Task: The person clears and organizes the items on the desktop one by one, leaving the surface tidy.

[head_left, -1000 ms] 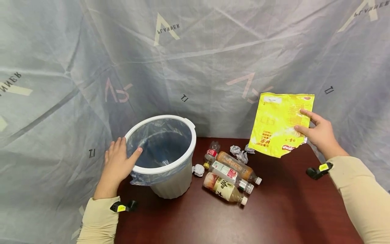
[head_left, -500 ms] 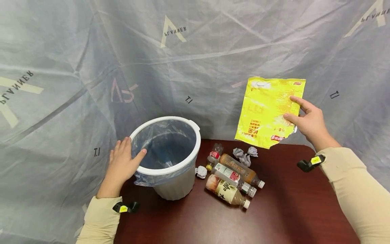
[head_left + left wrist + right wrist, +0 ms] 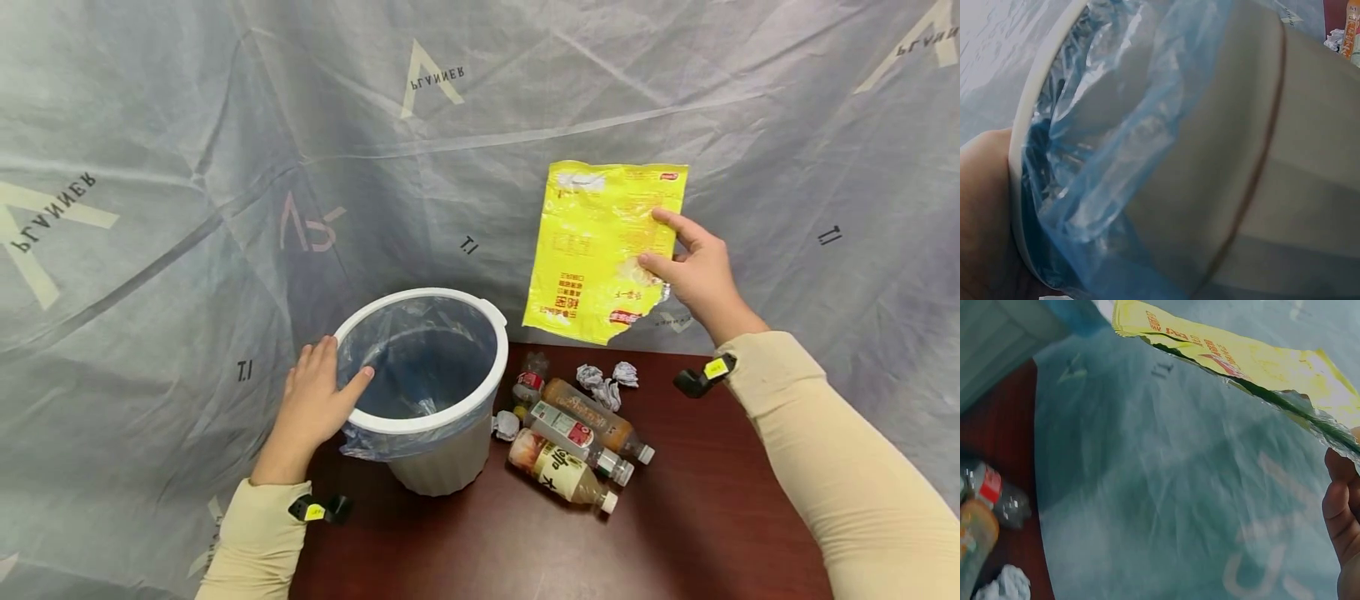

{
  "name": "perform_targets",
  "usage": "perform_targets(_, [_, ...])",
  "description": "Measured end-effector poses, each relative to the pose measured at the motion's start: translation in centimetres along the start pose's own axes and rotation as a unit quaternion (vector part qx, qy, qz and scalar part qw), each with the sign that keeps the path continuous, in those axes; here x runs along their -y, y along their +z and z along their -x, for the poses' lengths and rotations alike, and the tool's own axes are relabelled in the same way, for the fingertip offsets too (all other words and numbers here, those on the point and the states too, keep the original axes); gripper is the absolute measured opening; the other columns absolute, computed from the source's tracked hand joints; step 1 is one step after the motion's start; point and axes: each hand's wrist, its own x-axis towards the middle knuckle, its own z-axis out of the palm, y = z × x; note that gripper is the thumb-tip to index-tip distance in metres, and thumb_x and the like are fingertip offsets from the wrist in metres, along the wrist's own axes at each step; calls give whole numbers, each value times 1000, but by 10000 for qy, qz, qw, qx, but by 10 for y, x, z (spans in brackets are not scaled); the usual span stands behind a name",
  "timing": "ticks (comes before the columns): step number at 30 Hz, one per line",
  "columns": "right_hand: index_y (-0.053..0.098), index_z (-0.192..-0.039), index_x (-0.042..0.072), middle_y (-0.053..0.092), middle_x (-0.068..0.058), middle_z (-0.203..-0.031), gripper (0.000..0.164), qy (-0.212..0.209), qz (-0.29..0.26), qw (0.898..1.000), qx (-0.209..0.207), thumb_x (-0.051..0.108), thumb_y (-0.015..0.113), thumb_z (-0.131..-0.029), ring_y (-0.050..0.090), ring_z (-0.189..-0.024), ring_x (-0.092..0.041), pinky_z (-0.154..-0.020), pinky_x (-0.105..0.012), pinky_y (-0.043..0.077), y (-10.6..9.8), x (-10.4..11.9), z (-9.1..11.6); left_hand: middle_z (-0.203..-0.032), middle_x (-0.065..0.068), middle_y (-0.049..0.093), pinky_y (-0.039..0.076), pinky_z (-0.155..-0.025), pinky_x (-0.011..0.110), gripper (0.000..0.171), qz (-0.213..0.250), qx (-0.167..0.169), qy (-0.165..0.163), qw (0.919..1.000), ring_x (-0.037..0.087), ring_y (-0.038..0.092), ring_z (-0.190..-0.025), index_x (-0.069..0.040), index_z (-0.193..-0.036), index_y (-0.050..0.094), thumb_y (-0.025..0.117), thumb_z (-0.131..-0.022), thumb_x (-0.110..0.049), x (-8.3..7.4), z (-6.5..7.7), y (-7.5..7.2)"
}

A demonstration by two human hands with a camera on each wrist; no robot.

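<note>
My right hand (image 3: 701, 271) pinches a torn yellow snack bag (image 3: 592, 250) by its right side, thumb on the near face. The bag hangs in the air, right of and above the bin. In the right wrist view, the bag's (image 3: 1260, 362) ragged, silvery edge shows. On the left, my left hand (image 3: 318, 400) rests at the rim of a pale grey bin (image 3: 442, 462), fingers fairly straight and thumb over the opening. A translucent blue liner (image 3: 1141, 125) folds outward over the white rim (image 3: 1016, 156). The fingertips are out of sight in the left wrist view.
Several plastic bottles lie right of the bin, among them a tan-labelled bottle (image 3: 558, 471) and an orange-brown bottle (image 3: 588, 412). Crumpled paper balls (image 3: 600, 383) sit behind them; another paper ball (image 3: 506, 426) lies by the bin. Grey sheeting (image 3: 480, 108) hangs behind the dark red table (image 3: 480, 550).
My right hand has carried the yellow snack bag leftward and upward, closer to the bin. The left hand stays at the rim; the view has shifted slightly.
</note>
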Motion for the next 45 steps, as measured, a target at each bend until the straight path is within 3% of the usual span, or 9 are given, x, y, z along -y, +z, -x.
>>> perform_targets(6, [52, -150, 28, 46, -6, -156, 68, -121, -536, 9983, 208, 8, 76, -90, 72, -84, -8, -66, -21, 58, 35, 14, -11, -163, 32, 16, 9, -114, 74, 93, 16, -20, 18, 10000, 52, 6, -150, 10, -158, 15, 47, -101, -58, 0, 0, 1])
perform_targets(13, [52, -150, 26, 48, -8, -153, 66, -272, -713, 9962, 431, 6, 75, -91, 73, -83, -11, -67, -23, 59, 68, 30, -16, -162, 32, 17, 10, -114, 73, 93, 15, -54, 45, 10000, 53, 7, -150, 9, -158, 15, 46, -102, -58, -2, 1, 2])
perform_targets(21, [53, -149, 26, 50, -5, -151, 65, -438, -945, 9930, 559, 5, 75, -91, 73, -77, -16, -62, -27, 59, 107, 28, -21, -163, 31, 15, 7, -115, 72, 93, 26, -51, -10, 10000, 51, 5, -151, 8, -159, 14, 45, -102, -59, -3, 1, 2])
perform_targets(32, [54, -149, 25, 48, -5, -151, 65, -490, -913, 9910, 842, 1, 73, -91, 73, -92, -37, -66, -27, 59, 160, 29, -16, -163, 31, 17, 7, -116, 71, 88, 24, -112, -92, 9999, 50, 5, -151, 8, -158, 17, 48, -102, -53, -10, 1, 4])
perform_targets(45, [53, -148, 34, 53, -4, -147, 67, -180, -677, 9884, 1351, 6, 75, -91, 75, -89, -25, -73, -35, 61, 220, 29, 4, -163, 30, 17, 7, -116, 71, 89, 112, -143, -160, 9997, 49, 5, -152, 8, -158, 17, 48, -102, -53, -7, -1, 7])
